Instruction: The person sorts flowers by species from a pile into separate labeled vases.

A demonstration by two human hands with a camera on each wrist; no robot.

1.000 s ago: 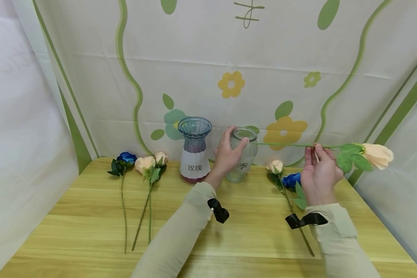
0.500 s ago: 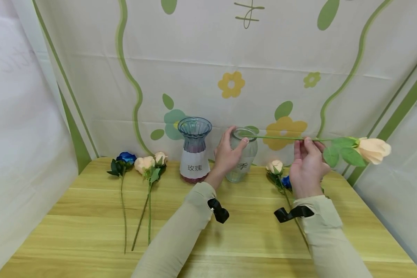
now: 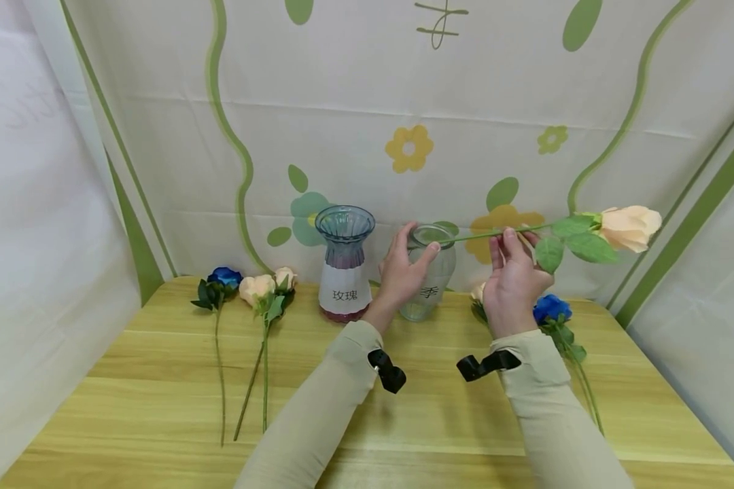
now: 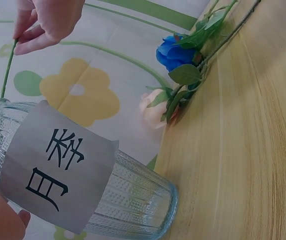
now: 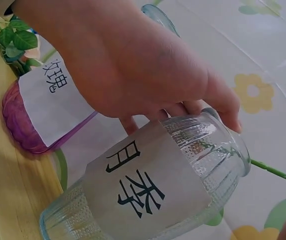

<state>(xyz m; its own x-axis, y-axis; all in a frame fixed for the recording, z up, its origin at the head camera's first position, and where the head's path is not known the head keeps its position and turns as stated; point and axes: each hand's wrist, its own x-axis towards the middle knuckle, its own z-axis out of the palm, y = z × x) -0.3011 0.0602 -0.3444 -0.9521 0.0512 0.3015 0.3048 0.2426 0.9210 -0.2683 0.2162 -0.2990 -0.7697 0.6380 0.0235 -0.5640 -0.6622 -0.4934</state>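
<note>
My left hand (image 3: 404,272) holds a clear glass vase (image 3: 442,272) just below its rim, thumb in front. It stands upright on the table, its paper label (image 4: 58,165) facing the left wrist camera. Between thumb and fingers, my right hand (image 3: 514,292) pinches the green stem (image 3: 474,236) of a peach rose (image 3: 630,227). That rose lies tilted, bloom up and to the right. Its stem's lower end reaches the vase mouth (image 5: 235,150); how deep it goes I cannot tell. The left hand (image 5: 143,65) also fills the top of the right wrist view.
Left of the clear vase stands a blue-and-purple glass vase (image 3: 345,255) with a white label. A blue rose (image 3: 225,278) and two peach roses (image 3: 257,291) lie at the left. On the right lie another blue rose (image 3: 552,309) and a peach rose (image 4: 155,107), partly hidden by my hand.
My right hand has moved left and up with the peach rose, raising the bloom and bringing the stem's end to the vase mouth. My left hand has stayed on the vase.
</note>
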